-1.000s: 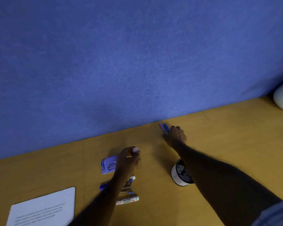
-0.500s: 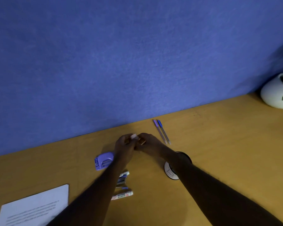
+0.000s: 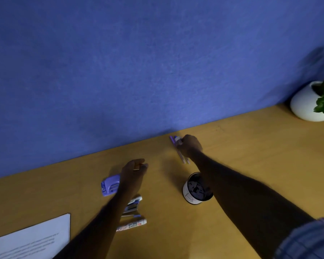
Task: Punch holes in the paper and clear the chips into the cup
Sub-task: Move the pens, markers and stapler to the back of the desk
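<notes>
The purple hole punch [image 3: 109, 186] lies on the wooden desk [image 3: 251, 156], just left of my left wrist. My left hand [image 3: 134, 169] hovers beside it with loosely curled fingers and nothing in it. A white cup [image 3: 190, 195] with a dark inside holding paper chips stands under my right forearm. The printed paper [image 3: 30, 238] lies at the near left corner. My right hand [image 3: 191, 146] reaches to the back of the desk and pinches a small white object [image 3: 179, 140] over two pens [image 3: 181, 156].
A white marker [image 3: 131, 225] and a small stapler-like tool [image 3: 132, 203] lie under my left forearm. A blue partition wall [image 3: 157, 62] closes off the back of the desk. A white plant pot [image 3: 305, 105] stands at the far right.
The small white object passed from my left hand to my right hand where they met. My right hand then moved back right to the pens, and my left hand drew back toward the punch.
</notes>
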Tool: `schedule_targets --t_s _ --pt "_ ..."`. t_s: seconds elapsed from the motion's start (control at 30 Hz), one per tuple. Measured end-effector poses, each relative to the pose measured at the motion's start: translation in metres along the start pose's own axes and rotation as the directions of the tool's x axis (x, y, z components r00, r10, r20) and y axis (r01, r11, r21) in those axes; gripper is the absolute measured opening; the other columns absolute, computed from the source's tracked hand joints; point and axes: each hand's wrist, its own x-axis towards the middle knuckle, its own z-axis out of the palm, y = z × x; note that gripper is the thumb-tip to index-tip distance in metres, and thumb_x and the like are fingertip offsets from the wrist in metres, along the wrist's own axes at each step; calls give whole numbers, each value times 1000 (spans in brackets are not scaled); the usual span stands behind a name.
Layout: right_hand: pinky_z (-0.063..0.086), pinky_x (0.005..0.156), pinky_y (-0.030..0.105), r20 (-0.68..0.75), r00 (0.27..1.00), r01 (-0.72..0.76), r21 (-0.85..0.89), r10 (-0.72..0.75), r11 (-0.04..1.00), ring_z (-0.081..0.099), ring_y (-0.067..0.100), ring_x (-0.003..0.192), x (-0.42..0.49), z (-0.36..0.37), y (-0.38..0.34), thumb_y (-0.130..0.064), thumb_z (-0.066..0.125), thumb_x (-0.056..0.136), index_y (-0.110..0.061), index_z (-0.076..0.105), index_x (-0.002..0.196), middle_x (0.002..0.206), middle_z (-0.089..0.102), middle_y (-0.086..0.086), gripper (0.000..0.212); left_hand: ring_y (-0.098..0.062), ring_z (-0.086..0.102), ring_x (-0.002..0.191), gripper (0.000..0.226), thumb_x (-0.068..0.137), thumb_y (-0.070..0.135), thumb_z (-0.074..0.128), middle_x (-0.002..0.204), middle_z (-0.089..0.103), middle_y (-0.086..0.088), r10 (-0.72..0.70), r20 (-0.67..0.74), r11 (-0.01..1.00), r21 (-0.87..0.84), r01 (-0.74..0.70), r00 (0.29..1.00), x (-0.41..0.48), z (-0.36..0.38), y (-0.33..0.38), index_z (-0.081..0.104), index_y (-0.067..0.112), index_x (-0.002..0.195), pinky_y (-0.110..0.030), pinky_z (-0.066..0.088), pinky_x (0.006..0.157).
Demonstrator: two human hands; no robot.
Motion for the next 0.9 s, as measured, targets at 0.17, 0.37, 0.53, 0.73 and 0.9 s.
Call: schedule_targets --t_s 0.17,0.37,0.53,0.73,0.9 --pt "53 90 44 -1 996 -91 4 91 996 62 36 107 17 4 15 -39 48 91 -6 62 113 116 65 17 42 -30 69 87 14 88 15 67 92 72 -8 -6 18 1000 17 6 1000 -1 -17 -5 65 26 96 -47 55 79" --pt "54 89 47 -1 997 -75 6 75 997 64 35 102 24 8 17 -45 46 92 -6 64 107 109 67 17 45 -25 69 82 16 89 13 66 89 72 -7 -20 0 1000 -24 20 1000 -1 -24 -1 67 15 105 -40 55 76" --pt "53 88 45 -19 997 -68 1 68 998 62 37 103 23 10 19 -46 44 94 -3 64 109 112 65 19 50 -24 67 80 15 89 11 66 88 71 -6 -51 8 997 -50 51 999 -1 -21 -2 66 17 103 -35 51 71" --pt "50 91 44 -7 998 -66 -20 66 998 57 39 109 22 9 21 -47 47 93 -1 60 115 118 60 21 54 -23 69 86 14 90 14 65 93 71 -2 -47 26 998 -34 48 999 -4 -23 -2 64 24 100 -37 54 75" --pt "51 83 42 33 998 -51 -5 51 999 61 38 104 23 8 24 -46 52 89 0 62 109 110 63 21 52 -22 69 87 15 91 14 64 95 71 -3 -28 30 1000 -8 28 999 -5 -25 -2 65 19 105 -34 55 73"
